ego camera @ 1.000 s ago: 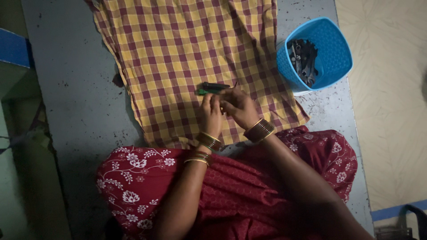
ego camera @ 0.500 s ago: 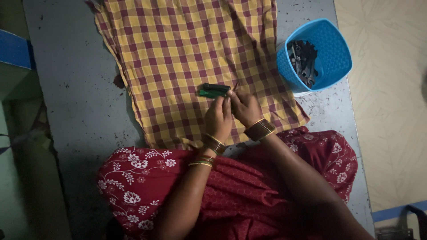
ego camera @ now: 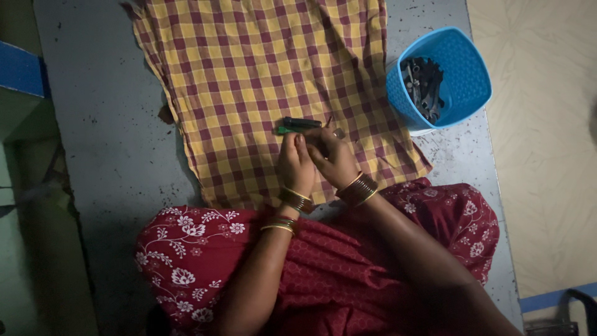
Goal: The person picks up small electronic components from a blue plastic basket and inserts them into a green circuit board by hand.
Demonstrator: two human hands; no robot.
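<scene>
hands meet over a small tool on a checked cloth

broadly, a grey speckled table [ego camera: 112, 124] fills the view, and a yellow and maroon checked cloth [ego camera: 261, 74] is spread over its middle, reaching down to the person's lap. a dark red floral garment [ego camera: 205, 249] covers the lap at the near edge. a blue plastic basket [ego camera: 463, 74] stands on the table just off the cloth's right edge, well apart from the hands, with dark metal pieces [ego camera: 423, 84] heaped inside it

both forearms wear stacked bangles [ego camera: 357, 188]. the left hand [ego camera: 295, 165] and right hand [ego camera: 334, 158] are pressed together over the near part of the cloth, fingers curled inward and touching. something small seems pinched between them, but it is hidden by the fingers, so what either hand grips cannot be told

just beyond the fingertips lies a small dark tool with a green end [ego camera: 300, 126]. its long axis runs left to right across the cloth, roughly level with the table's near edge, and the green end points left. the left hand's fingertips are right beside it; whether they touch it is unclear. a tiny pale piece [ego camera: 339, 132] shows at the right hand's fingertips
</scene>
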